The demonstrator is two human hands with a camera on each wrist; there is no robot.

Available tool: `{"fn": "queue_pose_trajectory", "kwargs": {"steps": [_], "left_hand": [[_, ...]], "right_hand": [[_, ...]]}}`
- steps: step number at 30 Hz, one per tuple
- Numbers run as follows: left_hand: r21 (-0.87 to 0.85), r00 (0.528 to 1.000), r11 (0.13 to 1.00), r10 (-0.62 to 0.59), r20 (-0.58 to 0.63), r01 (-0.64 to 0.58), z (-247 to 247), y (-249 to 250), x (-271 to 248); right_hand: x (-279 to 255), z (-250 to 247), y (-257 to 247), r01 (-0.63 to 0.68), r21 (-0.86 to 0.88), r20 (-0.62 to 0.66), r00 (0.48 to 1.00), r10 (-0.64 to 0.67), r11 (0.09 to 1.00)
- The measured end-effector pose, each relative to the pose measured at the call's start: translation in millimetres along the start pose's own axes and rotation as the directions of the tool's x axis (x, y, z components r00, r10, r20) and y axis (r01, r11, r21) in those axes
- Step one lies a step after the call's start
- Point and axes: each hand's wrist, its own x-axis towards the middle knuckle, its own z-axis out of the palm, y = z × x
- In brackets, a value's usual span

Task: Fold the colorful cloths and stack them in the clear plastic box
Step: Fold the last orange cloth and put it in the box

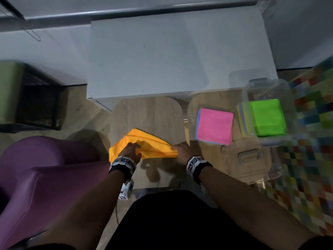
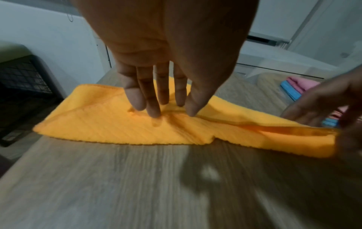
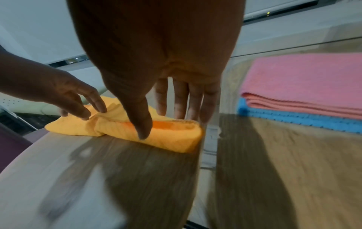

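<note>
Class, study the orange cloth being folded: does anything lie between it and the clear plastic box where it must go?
Yes. The pink cloth stack sits on the table between the orange cloth and the clear plastic box. The box is open at the top and already holds a green cloth.

Black wristbands (image 1: pixel 196 166) w/ b&w markers, bare forearms

Room dim, pics grainy. Overhead light throws hand shadows onto wooden table (image 1: pixel 149 114) toward the person. Motion blur at frame edges; wide-angle bending on wrist views, foreground smeared.
</note>
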Motion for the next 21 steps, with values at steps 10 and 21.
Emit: {"fn": "queue_pose_trajectory", "kwargs": {"steps": [10,21], "left_hand": [[0.048,0.991,0.990,0.132,0.010,-0.132,-7.2,-8.0,3.2],[-0.173,0.905,0.908,0.329,-0.271,-0.382,-85.5,31.3,17.9]], "right_hand": [[12.1,19.3,-30.3,-0.220,0.395,-0.073,0.960,0.269,0.892],[31.4,-115.4,-91.9,0.104,0.689,-0.407,0.875,0.263,0.718]]}}
